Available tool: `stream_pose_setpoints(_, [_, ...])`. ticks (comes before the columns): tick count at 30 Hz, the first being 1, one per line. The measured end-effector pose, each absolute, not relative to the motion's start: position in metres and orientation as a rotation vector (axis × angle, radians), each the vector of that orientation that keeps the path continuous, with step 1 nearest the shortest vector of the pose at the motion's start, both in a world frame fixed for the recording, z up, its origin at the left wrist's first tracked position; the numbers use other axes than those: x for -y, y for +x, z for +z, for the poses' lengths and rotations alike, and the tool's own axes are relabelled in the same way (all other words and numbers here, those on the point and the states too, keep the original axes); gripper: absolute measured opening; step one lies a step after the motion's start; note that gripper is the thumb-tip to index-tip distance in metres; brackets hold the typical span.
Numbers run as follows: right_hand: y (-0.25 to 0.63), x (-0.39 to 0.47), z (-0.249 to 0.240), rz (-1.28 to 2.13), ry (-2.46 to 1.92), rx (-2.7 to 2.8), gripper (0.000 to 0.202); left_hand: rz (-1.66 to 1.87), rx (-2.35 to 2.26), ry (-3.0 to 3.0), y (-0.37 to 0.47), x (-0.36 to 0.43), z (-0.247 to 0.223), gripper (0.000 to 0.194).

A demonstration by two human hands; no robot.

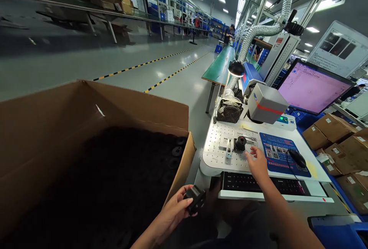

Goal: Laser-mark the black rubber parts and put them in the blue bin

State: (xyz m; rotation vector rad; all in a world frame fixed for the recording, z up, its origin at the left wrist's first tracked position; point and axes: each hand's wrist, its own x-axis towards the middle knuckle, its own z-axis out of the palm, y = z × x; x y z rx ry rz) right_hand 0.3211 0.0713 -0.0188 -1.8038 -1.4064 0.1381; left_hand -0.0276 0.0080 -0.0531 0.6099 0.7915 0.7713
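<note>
My left hand [175, 211] is closed around a black round flanged part [195, 199], in front of the cardboard box's right edge. Over the white perforated worktable, my right hand [258, 161] has its fingers apart and holds nothing. Just left of its fingertips, a similar black part [240, 144] stands upright against metal fixture stops [228, 147], with a small red light spot on its top. The fingers appear close to that part, but I cannot tell whether they touch it. Above the table hangs a grey box-shaped machine head [268, 103] with a red stripe.
A large open cardboard box [161, 114] with many black parts fills the left. Around the table are a keyboard [244, 182], a mouse [298, 158] on a blue mat [276, 153], a fan [229, 111] and a monitor [314, 86]. Cartons [342, 145] are stacked at right.
</note>
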Motion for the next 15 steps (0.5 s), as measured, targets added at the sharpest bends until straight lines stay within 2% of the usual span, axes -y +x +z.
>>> stream_pose_setpoints(4, [0.317,-0.108,-0.016,0.144,-1.910,1.419,0.068,0.792,-0.782,0.499,-0.034,-0.010,-0.050,0.060])
stream_pose_setpoints(7, [0.312,-0.131,-0.014,0.071,-1.965,1.412,0.071,0.809,-0.760,0.473,-0.035,-0.012,-0.050,0.060])
stream_pose_setpoints(12, [0.297,-0.146,0.000,0.028,-1.995,1.432,0.044,0.767,-0.832,0.438,-0.033,-0.019,-0.063,0.064])
stream_pose_setpoints(15, [0.294,-0.141,0.013,0.017,-1.998,1.445,0.038,0.733,-0.940,0.459,-0.032,-0.024,-0.071,0.066])
